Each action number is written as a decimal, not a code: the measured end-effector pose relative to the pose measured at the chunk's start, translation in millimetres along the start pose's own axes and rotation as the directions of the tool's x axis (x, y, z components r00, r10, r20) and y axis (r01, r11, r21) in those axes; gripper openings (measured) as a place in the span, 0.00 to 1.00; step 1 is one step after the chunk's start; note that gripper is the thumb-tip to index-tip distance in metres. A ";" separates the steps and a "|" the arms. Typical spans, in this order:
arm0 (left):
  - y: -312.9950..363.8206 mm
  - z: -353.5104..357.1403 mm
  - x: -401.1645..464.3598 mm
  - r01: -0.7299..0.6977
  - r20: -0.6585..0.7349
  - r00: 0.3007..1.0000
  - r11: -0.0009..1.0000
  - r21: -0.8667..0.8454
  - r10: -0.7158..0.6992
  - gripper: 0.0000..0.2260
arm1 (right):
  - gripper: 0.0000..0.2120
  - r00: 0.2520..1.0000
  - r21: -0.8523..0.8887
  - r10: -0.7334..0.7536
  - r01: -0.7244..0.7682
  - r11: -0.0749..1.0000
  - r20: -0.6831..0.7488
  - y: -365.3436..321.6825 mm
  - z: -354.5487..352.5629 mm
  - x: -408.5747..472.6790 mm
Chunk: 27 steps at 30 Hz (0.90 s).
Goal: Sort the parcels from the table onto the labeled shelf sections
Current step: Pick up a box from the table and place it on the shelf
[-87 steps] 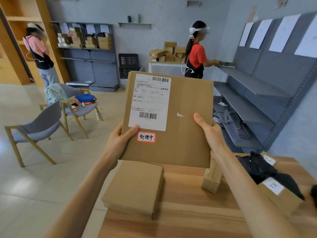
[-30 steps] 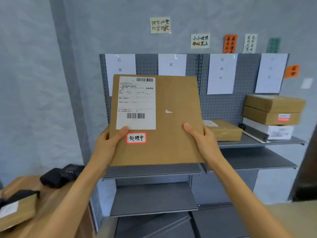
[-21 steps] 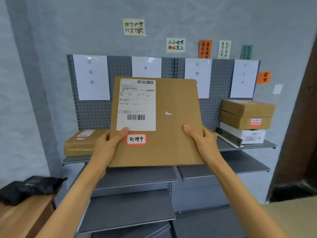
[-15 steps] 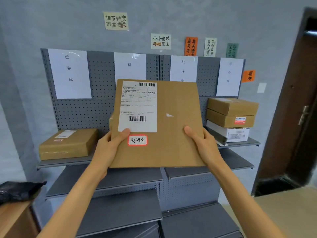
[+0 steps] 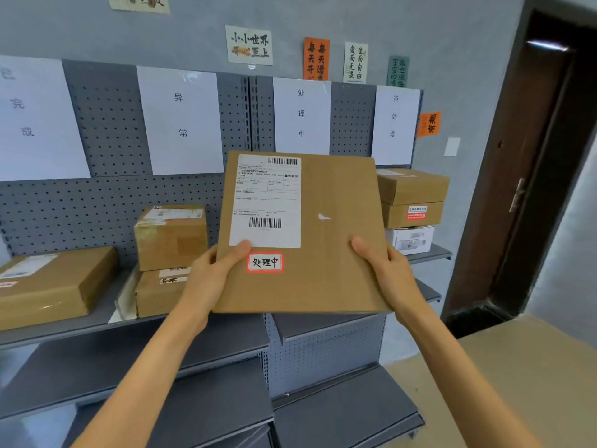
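I hold a flat brown cardboard parcel (image 5: pixel 332 253) upright in front of the grey shelf unit (image 5: pixel 106 208). It carries a white shipping label and a red-framed sticker reading 处理中 (image 5: pixel 265 262). My left hand (image 5: pixel 213 279) grips its lower left edge, thumb on the front. My right hand (image 5: pixel 384 273) grips the lower right edge the same way. The parcel sits below the white section sign 处理中 (image 5: pixel 302 114) and hides the shelf board under that sign.
Signs 已完成 (image 5: pixel 32 118), 异常 (image 5: pixel 181 118) and 待处理 (image 5: pixel 394 124) mark other sections. A flat box (image 5: pixel 51 286) lies at left, two stacked boxes (image 5: pixel 168 253) under 异常, three stacked boxes (image 5: pixel 413 208) at right. Lower shelves (image 5: pixel 161 392) are bare. A dark door (image 5: pixel 536 156) stands right.
I turned from the table to the shelf and came closer; the shelf now fills the view. The parcel stays in both hands and has shifted right, below the 处理中 sign.
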State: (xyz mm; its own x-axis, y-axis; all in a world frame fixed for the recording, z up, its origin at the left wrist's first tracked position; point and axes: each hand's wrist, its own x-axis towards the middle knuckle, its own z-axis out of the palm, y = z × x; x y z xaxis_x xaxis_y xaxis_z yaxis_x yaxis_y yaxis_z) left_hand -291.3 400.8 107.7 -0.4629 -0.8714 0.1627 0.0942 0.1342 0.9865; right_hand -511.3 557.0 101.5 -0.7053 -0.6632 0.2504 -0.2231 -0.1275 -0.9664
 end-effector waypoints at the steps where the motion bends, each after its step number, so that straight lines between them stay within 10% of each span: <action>1: -2.7 3.2 10.6 0.010 0.009 1.000 1.000 -0.006 -0.010 0.24 | 0.37 1.000 -0.010 0.000 0.000 1.000 -0.008 2.5 -0.4 10.0; 27: -48.0 44.8 242.8 0.179 0.063 0.982 0.984 -0.004 -0.179 0.29 | 0.28 0.966 -0.010 0.213 -0.214 0.977 0.143 52.9 33.0 263.6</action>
State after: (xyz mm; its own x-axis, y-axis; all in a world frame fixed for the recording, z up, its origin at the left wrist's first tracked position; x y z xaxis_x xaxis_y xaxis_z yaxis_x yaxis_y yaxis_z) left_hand -447.7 203.9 100.7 -0.5272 -0.8496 -0.0153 0.0135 -0.0264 0.9996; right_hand -686.9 351.1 114.5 -0.6327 -0.7739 0.0275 -0.0738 0.0249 -0.9970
